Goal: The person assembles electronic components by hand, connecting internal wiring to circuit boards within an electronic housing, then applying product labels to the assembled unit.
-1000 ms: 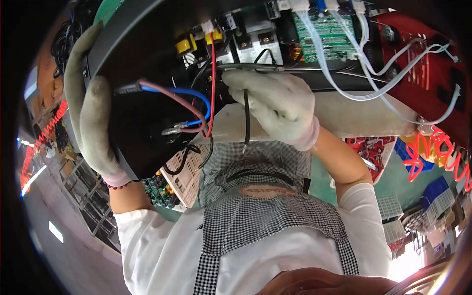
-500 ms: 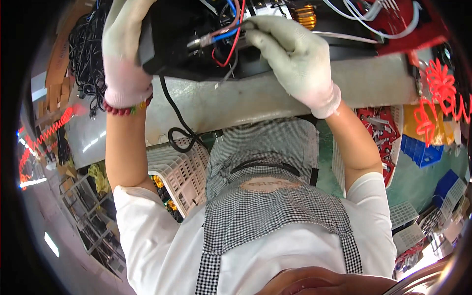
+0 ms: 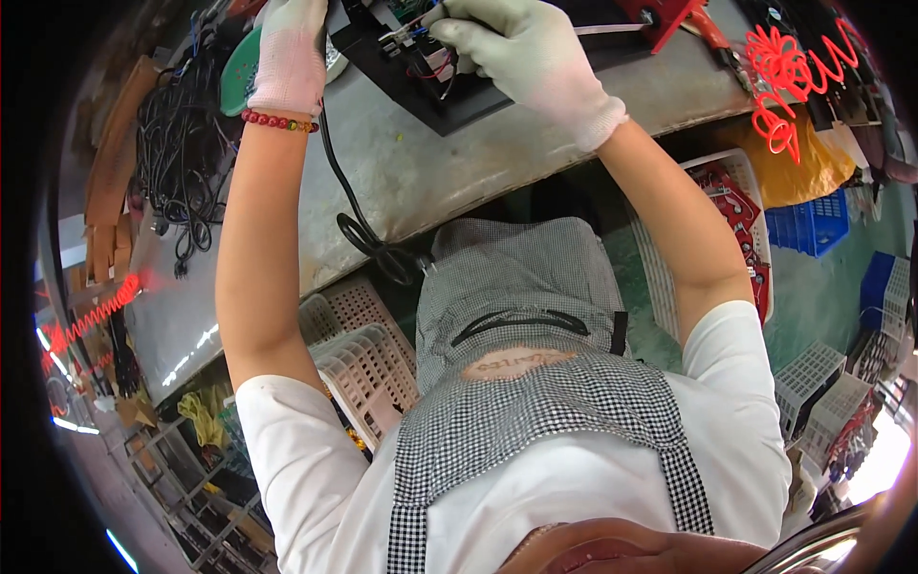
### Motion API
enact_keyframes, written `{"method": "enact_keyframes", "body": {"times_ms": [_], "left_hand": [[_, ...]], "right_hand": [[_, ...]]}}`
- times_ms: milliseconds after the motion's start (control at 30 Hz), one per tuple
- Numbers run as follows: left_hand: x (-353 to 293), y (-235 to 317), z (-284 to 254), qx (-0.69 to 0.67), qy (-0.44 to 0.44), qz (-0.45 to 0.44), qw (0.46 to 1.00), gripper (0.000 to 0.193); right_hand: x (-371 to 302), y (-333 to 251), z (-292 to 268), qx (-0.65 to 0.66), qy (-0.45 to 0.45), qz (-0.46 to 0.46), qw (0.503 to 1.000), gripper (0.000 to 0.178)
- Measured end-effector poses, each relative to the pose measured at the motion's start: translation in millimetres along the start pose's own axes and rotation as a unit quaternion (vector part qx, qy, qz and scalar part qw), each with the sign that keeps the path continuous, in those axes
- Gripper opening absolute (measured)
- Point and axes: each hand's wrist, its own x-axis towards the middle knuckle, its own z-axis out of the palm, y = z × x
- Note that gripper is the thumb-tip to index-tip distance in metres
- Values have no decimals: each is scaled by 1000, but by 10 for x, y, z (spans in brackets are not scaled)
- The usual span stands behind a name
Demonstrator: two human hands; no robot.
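On the metal bench (image 3: 411, 177), black casing (image 3: 442, 110): at the top of the view, one corner pointing toward the bench's front edge; an uneven pull could swing it round.
Loose wires (image 3: 446, 71): inside the casing, a thin red one among them; could snag on a glove and strain a joint. Their ends are too small to make out.
Right hand (image 3: 521, 62): gloved, thumb and fingers drawn nearly together at the wires; whether anything is pinched, I cannot tell.
Left hand (image 3: 292, 57): gloved, left of the casing; fingers cut off, so opening and hold cannot be told.
Black cord (image 3: 337, 172): looped over the bench edge; could catch and drag. Its upper end is hidden.
Red panel (image 3: 662, 19): cut off above.
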Motion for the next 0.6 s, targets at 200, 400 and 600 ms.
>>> {"method": "enact_keyframes", "body": {"times_ms": [200,400,600], "left_hand": [[-168,237,163,-17,4,-24,1000,31],[-210,324,203,-3,26,-95,995,39],[-310,537,459,39,50,-98,993,41]], "right_hand": [[-45,409,-238,334,102,166,922,20],[84,506,37,309,17,183,933,21],[136,534,27,17,-34,-17,999,21]]}}
